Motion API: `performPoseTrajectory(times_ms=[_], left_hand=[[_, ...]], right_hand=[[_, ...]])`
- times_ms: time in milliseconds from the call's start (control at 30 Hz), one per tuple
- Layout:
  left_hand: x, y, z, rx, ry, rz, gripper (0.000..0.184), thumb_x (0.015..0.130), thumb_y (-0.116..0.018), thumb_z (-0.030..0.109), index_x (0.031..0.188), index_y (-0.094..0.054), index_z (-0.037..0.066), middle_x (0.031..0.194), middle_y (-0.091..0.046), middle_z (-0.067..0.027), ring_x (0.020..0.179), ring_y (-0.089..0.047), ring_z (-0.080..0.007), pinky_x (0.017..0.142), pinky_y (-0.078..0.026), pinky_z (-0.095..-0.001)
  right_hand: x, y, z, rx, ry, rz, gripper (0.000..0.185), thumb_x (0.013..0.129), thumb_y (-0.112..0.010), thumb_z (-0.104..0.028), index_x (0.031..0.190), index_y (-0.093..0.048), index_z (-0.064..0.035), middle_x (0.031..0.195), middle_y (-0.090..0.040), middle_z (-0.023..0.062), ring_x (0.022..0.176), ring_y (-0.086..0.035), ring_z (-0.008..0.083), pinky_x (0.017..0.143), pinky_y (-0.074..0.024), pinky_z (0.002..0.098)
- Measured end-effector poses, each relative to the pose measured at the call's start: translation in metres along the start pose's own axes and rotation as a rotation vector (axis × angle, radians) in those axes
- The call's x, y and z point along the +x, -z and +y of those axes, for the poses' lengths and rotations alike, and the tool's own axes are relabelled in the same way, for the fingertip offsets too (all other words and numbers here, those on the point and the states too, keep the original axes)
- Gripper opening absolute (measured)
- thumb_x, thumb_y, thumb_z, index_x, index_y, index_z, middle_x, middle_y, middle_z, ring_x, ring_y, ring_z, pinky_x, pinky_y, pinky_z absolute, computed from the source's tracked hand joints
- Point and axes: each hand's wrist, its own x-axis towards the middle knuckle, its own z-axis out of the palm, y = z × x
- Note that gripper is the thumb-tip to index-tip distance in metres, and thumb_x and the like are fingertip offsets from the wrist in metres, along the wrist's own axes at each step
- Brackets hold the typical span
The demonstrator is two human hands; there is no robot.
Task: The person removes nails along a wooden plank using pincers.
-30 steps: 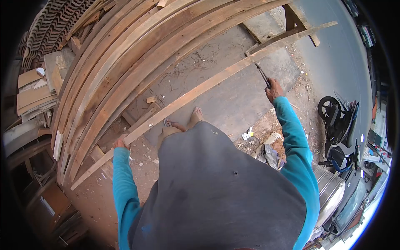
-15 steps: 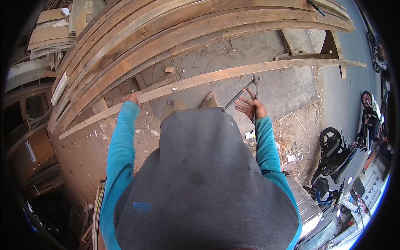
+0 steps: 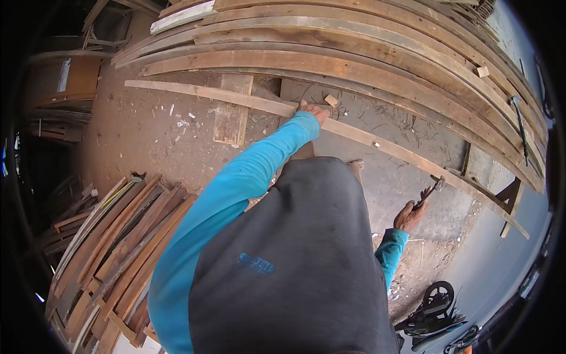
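Head view: left fingers snug on plank, right fingers around pincers.

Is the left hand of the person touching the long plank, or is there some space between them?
Touching. The head view shows the left hand closed over the long plank, with no gap visible.

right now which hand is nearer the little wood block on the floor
Left. The left hand is on the long plank, just beside the wood block; the right hand, holding the pincers, is farther off, toward the picture's lower right.
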Motion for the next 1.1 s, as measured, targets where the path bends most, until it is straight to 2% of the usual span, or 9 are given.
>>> performPoseTrajectory(times_ms=[200, 333, 500, 567, 667, 800, 900, 1000, 1100], left_hand=[[0.001, -0.009, -0.008, -0.117, -0.100, 0.074, 0.029, 0.085, -0.068, 0.017, 0.114, -0.064, 0.019, 0.109, -0.072, -0.0112, 0.110, -0.067, -0.0275, 0.094, -0.040, -0.0463], [0.005, -0.023, -0.013, -0.126, -0.118, 0.165, 0.033, 0.085, -0.068, 0.017, 0.117, -0.062, 0.018, 0.107, -0.072, -0.0118, 0.109, -0.067, -0.0299, 0.096, -0.039, -0.0464], [-0.003, -0.012, -0.016, -0.040, -0.215, 0.144, 0.054, 0.076, -0.073, 0.012, 0.127, -0.058, 0.021, 0.108, -0.070, -0.0088, 0.106, -0.066, -0.0290, 0.092, -0.042, -0.0457], [-0.010, -0.013, -0.016, -0.083, -0.244, 0.195, 0.039, 0.080, -0.068, 0.013, 0.118, -0.061, 0.015, 0.112, -0.070, -0.0111, 0.111, -0.065, -0.0300, 0.092, -0.044, -0.0467], [-0.009, -0.031, -0.020, -0.128, -0.287, 0.340, 0.056, 0.076, -0.071, 0.011, 0.130, -0.058, 0.017, 0.123, -0.065, -0.0122, 0.117, -0.061, -0.0316, 0.094, -0.043, -0.0473], [-0.017, -0.026, -0.019, -0.125, -0.290, 0.328, 0.061, 0.077, -0.073, 0.015, 0.135, -0.056, 0.017, 0.124, -0.064, -0.0126, 0.119, -0.059, -0.0330, 0.092, -0.044, -0.0475], [-0.012, -0.037, -0.021, -0.112, -0.294, 0.368, 0.061, 0.076, -0.074, 0.021, 0.134, -0.057, 0.018, 0.118, -0.064, -0.0117, 0.114, -0.060, -0.0329, 0.090, -0.043, -0.0477], [-0.014, -0.043, -0.018, -0.106, -0.266, 0.432, 0.062, 0.075, -0.074, 0.022, 0.135, -0.056, 0.019, 0.112, -0.064, -0.0108, 0.109, -0.061, -0.0320, 0.089, -0.043, -0.0473], [-0.023, -0.038, -0.015, -0.127, -0.267, 0.448, 0.059, 0.078, -0.069, 0.018, 0.135, -0.056, 0.019, 0.112, -0.064, -0.0102, 0.108, -0.061, -0.0306, 0.091, -0.042, -0.0464]], right_hand=[[0.074, -0.073, -0.008, -0.112, 0.118, 0.266, 0.063, 0.088, -0.050, 0.000, 0.150, -0.040, -0.0049, 0.139, -0.053, 0.0221, 0.128, -0.052, 0.0345, 0.107, -0.0408, 0.0421], [0.084, -0.067, -0.013, 0.401, -0.060, 0.317, 0.054, 0.091, -0.055, -0.007, 0.144, -0.045, 0.0016, 0.123, -0.064, 0.0156, 0.115, -0.061, 0.0252, 0.103, -0.0455, 0.0364], [0.012, -0.028, -0.068, 1.019, -0.311, -0.082, 0.071, 0.092, -0.057, -0.013, 0.156, -0.028, -0.0079, 0.122, -0.062, 0.0210, 0.106, -0.067, 0.0318, 0.093, -0.0547, 0.0443], [-0.016, -0.035, -0.087, 1.339, -0.365, -0.276, 0.077, 0.091, -0.059, -0.015, 0.158, -0.021, -0.0103, 0.122, -0.062, 0.0223, 0.106, -0.066, 0.0323, 0.091, -0.0548, 0.0438], [-0.049, -0.053, -0.094, 1.539, -0.520, -0.369, 0.070, 0.090, -0.061, -0.019, 0.154, -0.033, -0.0169, 0.127, -0.060, 0.0276, 0.111, -0.065, 0.0349, 0.096, -0.0523, 0.0450], [-0.054, -0.057, -0.113, 1.341, -0.651, -0.381, 0.077, 0.084, -0.057, -0.014, 0.155, -0.028, -0.0100, 0.124, -0.061, 0.0277, 0.107, -0.067, 0.0336, 0.096, -0.0499, 0.0425], [-0.037, -0.049, -0.111, 0.643, -0.728, -0.642, 0.067, 0.087, -0.044, -0.008, 0.153, -0.031, -0.0058, 0.119, -0.067, 0.0207, 0.106, -0.069, 0.0276, 0.094, -0.0533, 0.0384], [-0.032, -0.052, -0.105, 0.372, -0.714, -0.709, 0.063, 0.090, -0.043, -0.008, 0.151, -0.033, -0.0037, 0.119, -0.067, 0.0199, 0.106, -0.069, 0.0270, 0.091, -0.0556, 0.0383], [-0.029, -0.049, -0.110, 0.370, -0.719, -0.708, 0.058, 0.093, -0.043, -0.008, 0.150, -0.033, -0.0026, 0.117, -0.068, 0.0191, 0.104, -0.070, 0.0267, 0.089, -0.0566, 0.0383]])
